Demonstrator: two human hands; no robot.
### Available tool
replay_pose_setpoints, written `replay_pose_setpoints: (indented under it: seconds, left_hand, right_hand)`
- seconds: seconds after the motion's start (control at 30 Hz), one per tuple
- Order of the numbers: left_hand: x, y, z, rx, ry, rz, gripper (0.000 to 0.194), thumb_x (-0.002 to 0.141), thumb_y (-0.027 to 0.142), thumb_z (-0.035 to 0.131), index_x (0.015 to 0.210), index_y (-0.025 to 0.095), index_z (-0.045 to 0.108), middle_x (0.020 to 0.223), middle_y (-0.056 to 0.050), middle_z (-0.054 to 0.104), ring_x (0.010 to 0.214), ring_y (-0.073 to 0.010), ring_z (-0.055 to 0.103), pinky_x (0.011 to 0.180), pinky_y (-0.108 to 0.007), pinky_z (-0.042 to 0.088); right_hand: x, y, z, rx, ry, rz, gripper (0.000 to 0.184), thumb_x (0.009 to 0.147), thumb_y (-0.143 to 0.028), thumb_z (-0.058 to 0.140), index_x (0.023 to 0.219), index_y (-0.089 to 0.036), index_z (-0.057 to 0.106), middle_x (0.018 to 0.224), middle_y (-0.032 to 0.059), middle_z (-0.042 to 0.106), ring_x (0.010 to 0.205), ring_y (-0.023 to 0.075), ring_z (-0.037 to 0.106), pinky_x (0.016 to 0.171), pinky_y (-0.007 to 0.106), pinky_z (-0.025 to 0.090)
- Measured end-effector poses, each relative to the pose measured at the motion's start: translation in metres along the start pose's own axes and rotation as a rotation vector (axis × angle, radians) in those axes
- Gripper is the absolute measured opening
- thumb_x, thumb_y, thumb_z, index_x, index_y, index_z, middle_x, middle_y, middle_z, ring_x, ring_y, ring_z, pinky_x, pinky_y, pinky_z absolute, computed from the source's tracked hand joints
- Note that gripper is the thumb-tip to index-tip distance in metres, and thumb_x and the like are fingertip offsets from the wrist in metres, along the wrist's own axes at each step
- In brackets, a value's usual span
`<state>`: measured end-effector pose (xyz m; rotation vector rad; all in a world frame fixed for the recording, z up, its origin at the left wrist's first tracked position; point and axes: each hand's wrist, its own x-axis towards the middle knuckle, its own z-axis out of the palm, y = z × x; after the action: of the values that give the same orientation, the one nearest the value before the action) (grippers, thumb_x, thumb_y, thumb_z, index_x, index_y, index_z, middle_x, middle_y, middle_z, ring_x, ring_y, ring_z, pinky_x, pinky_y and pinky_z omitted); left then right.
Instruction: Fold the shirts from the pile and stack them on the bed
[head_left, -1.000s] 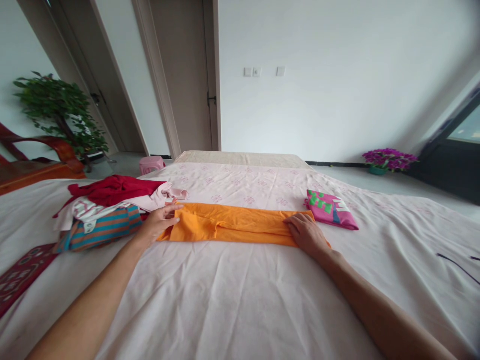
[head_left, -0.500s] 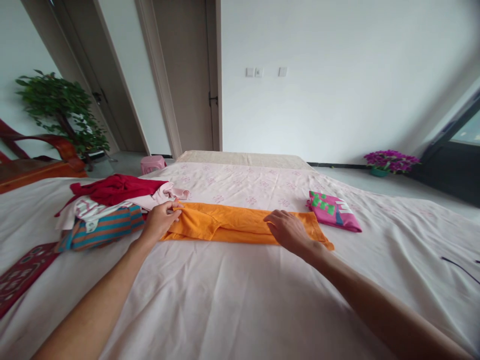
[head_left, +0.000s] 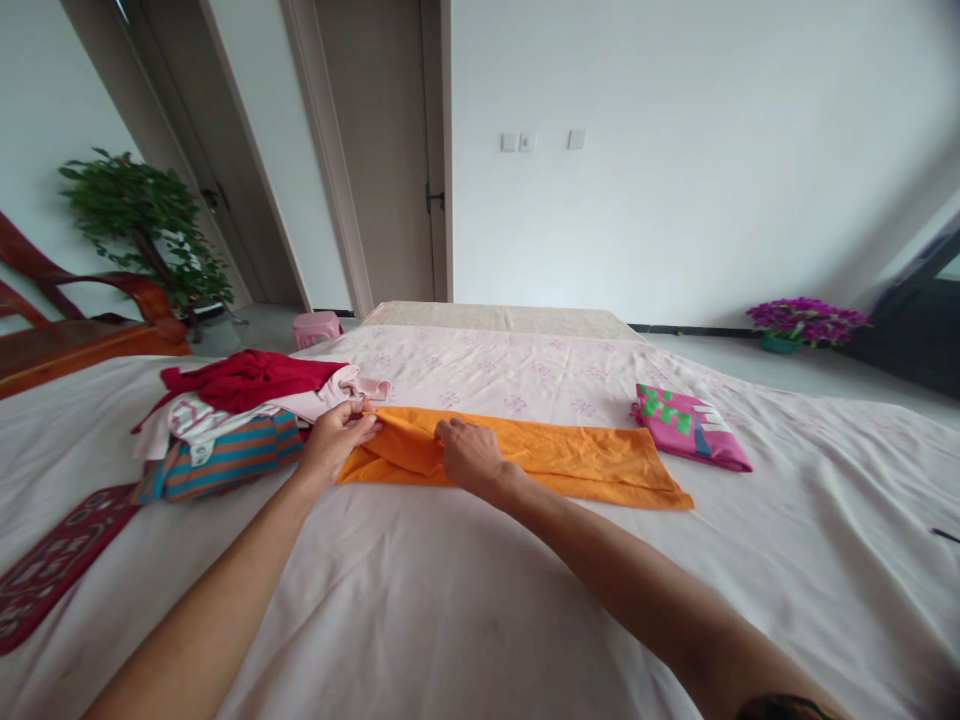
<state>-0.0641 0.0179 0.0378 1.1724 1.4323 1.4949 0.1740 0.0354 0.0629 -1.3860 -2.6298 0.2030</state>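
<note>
An orange garment, folded into a long strip, lies crosswise on the bed. At its left end my left hand pinches the far corner between thumb and fingers. My right hand is on the strip left of its middle, fingers curled and closed on the cloth; the fingertips are partly hidden. Left of my left hand is a loose pile with a red garment, a pale pink one, and a blue-and-brown striped one. Beyond the strip's right end sits a folded pink garment with a green print.
The bed has a pale pink sheet. A dark red patterned mat lies at the left. Beyond the bed are a wooden chair, a leafy plant, a pink stool and purple flowers.
My right hand has moved left along the orange garment, from its right part to left of the middle, and its fingers have closed. My left hand still holds the corner. The view has shifted slightly.
</note>
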Motion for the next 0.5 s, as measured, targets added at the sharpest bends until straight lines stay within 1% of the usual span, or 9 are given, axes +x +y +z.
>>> replay_pose_setpoints:
  seconds: [0.07,0.17,0.27,0.33,0.37,0.43,0.5]
  left_hand:
    - [0.002,-0.001,-0.001,0.036,-0.005,0.051,0.044,0.064,0.045,0.076,0.093,0.016,0.06,0.083,0.0,0.065,0.075,-0.0154,0.067,0.074,-0.03,0.056]
    - [0.003,0.0,-0.002,0.014,-0.012,0.085,0.044,0.066,0.046,0.074,0.096,0.017,0.059,0.085,0.0,0.065,0.078,-0.0151,0.065,0.075,-0.028,0.054]
    - [0.002,-0.001,-0.001,-0.059,-0.035,0.049,0.042,0.065,0.042,0.077,0.094,0.017,0.059,0.09,0.001,0.064,0.083,-0.014,0.064,0.083,-0.03,0.054]
    - [0.001,-0.001,-0.001,-0.084,-0.043,0.025,0.041,0.064,0.039,0.078,0.092,0.017,0.06,0.091,0.001,0.062,0.085,-0.0131,0.063,0.086,-0.03,0.053]
    - [0.0,-0.002,-0.001,-0.093,-0.045,0.016,0.04,0.064,0.039,0.079,0.092,0.017,0.06,0.09,0.001,0.062,0.085,-0.0128,0.062,0.087,-0.03,0.053]
    - [0.0,-0.002,-0.001,-0.105,-0.047,0.01,0.04,0.065,0.038,0.079,0.092,0.017,0.06,0.089,0.002,0.062,0.084,-0.012,0.062,0.087,-0.028,0.052]
    - [-0.001,-0.003,-0.002,-0.106,-0.053,0.011,0.039,0.066,0.037,0.079,0.093,0.017,0.059,0.086,0.002,0.062,0.079,-0.0107,0.061,0.083,-0.026,0.051]
  right_hand:
    - [0.003,0.007,-0.003,0.0,0.053,0.012,0.035,0.088,-0.013,0.045,0.119,-0.021,0.058,0.116,0.0108,0.062,0.097,0.0231,0.064,0.075,0.031,0.044]
    - [0.002,0.012,-0.009,0.017,0.16,0.016,0.035,0.093,-0.015,0.037,0.12,-0.021,0.059,0.118,0.0101,0.061,0.101,0.0225,0.062,0.077,0.031,0.044]
    - [-0.002,0.006,-0.006,0.02,0.171,-0.011,0.029,0.096,-0.029,0.04,0.118,-0.022,0.058,0.116,0.0092,0.061,0.1,0.0237,0.061,0.078,0.033,0.044]
    - [-0.005,-0.001,0.001,-0.009,0.14,-0.052,0.032,0.093,-0.041,0.048,0.116,-0.02,0.058,0.113,0.0102,0.061,0.1,0.0263,0.06,0.079,0.036,0.044]
    - [-0.005,-0.004,0.004,-0.027,0.126,-0.066,0.035,0.091,-0.044,0.052,0.114,-0.019,0.058,0.112,0.0108,0.062,0.101,0.0273,0.059,0.08,0.037,0.044]
    - [-0.003,-0.008,0.01,-0.052,0.103,-0.077,0.031,0.089,-0.039,0.054,0.112,-0.019,0.058,0.11,0.0106,0.062,0.1,0.0269,0.058,0.079,0.036,0.043]
    - [0.0,-0.006,0.013,-0.062,0.111,-0.079,0.024,0.09,-0.026,0.051,0.112,-0.019,0.057,0.109,0.0092,0.063,0.097,0.0242,0.059,0.076,0.033,0.042]
